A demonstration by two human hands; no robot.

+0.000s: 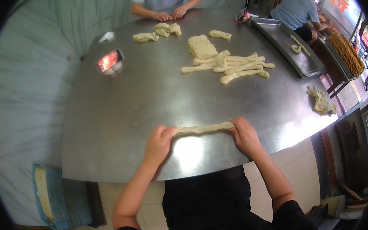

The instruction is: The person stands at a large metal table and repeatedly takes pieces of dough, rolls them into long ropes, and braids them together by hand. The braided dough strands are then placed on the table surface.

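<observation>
A pale dough strip (203,129) is stretched out lengthwise just above or on the steel table (121,110), near its front edge. My left hand (160,140) grips the strip's left end, and my right hand (244,134) pinches its right end. Between the hands the strip runs nearly straight, with a slight twist in its surface. Farther back lies a pile of dough strips (242,65), crossing one another. A thick slab of dough (201,47) touches the pile's far side, and a short dough piece (220,35) lies apart behind it.
Across the table a person's hands (171,15) rest near several dough lumps (162,29). A phone (109,60) leans at the left. On the right are a metal tray (271,25) with twisted dough, a glove (321,100), fried twists (346,51) and another person (296,10).
</observation>
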